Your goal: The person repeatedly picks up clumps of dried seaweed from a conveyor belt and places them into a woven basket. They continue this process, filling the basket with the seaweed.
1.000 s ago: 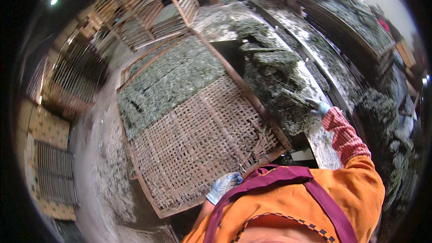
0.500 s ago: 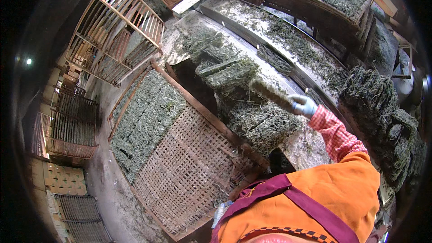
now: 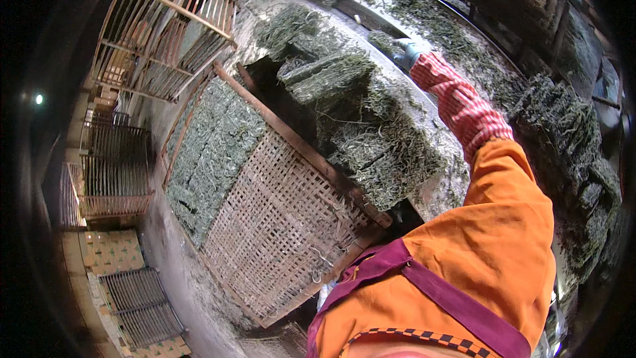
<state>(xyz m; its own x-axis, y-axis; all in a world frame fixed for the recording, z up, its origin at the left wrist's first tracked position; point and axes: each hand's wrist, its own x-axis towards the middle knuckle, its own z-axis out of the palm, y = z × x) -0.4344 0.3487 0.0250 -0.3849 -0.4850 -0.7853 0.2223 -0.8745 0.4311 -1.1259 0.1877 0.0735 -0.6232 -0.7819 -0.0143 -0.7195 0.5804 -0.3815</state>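
My right hand (image 3: 412,52), in a pale blue glove, is stretched far over the bench. Its fingers close around the near end of a narrow pressed slab of dried leaves (image 3: 381,41) lying along the ledge, though the grip is partly hidden. Nearer to me, the bench holds a heap of dried leaves (image 3: 384,152) with thick matted slabs on its far side. My left hand (image 3: 326,292) shows only as a bit of pale glove beside the near edge of a woven tray (image 3: 271,225); its fingers are hidden. Leaf slabs cover the tray's left part.
Behind the bench runs a trough (image 3: 397,0) strewn with leaf bits. A tall pile of matted leaves (image 3: 570,146) stands at the right. Slatted wooden racks (image 3: 169,23) and stacked cartons (image 3: 109,250) are on the left, across the floor.
My right hand has moved away from above the heap to the ledge beyond. The long flat piece it held is out of that hand. The whole view has shifted slightly.
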